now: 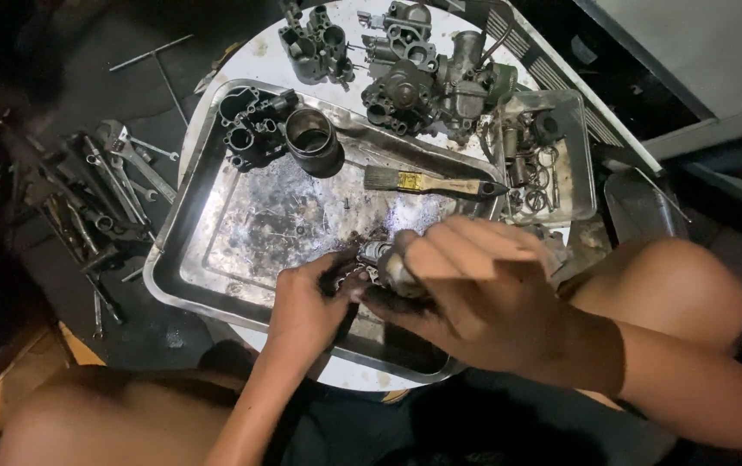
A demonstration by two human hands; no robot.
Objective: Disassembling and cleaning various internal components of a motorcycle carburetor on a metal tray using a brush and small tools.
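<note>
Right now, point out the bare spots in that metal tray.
Free: the tray middle, bordered by the paintbrush above, the hands below and the left wall. Crowded: its top-left corner, with the black carburetor body and cylindrical cup; its near edge, under the left hand and right hand.

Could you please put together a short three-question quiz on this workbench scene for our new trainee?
1. True or false: the wooden-handled paintbrush lies inside the shallow steel tray.
2. Which is nearest the dark round metal cup in the tray? A) the wrenches on the floor B) the black carburettor body C) the clear plastic box of small rings and springs
3. What do the left hand and right hand hold between them?

Key: 1 true; 2 B; 3 a small grimy metal part, held over the tray's near edge.
</note>
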